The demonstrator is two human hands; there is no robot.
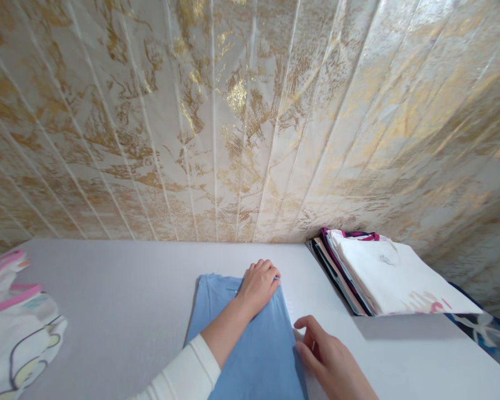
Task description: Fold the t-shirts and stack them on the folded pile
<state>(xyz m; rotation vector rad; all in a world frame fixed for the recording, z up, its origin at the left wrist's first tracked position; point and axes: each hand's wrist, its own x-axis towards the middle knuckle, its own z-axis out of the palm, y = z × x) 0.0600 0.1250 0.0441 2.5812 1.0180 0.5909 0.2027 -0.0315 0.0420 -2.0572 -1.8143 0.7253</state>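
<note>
Right hand [329, 355] at blue garment's [260, 358] edge, left hand [258, 286] pressing its top.

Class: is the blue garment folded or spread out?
Folded: the blue garment lies as a narrow strip with straight side edges, the left hand pressed on its far end.

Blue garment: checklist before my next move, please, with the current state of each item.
1. Left hand flat on the blue garment, at its far end: ok.
2. Right hand at the garment's right edge, grip on the cloth: cannot tell.
3. Garment smooth on the white table: ok.
4. Folded stack on the right, apart from the garment: ok.
5. Loose clothes at left, apart from the garment: ok.
</note>
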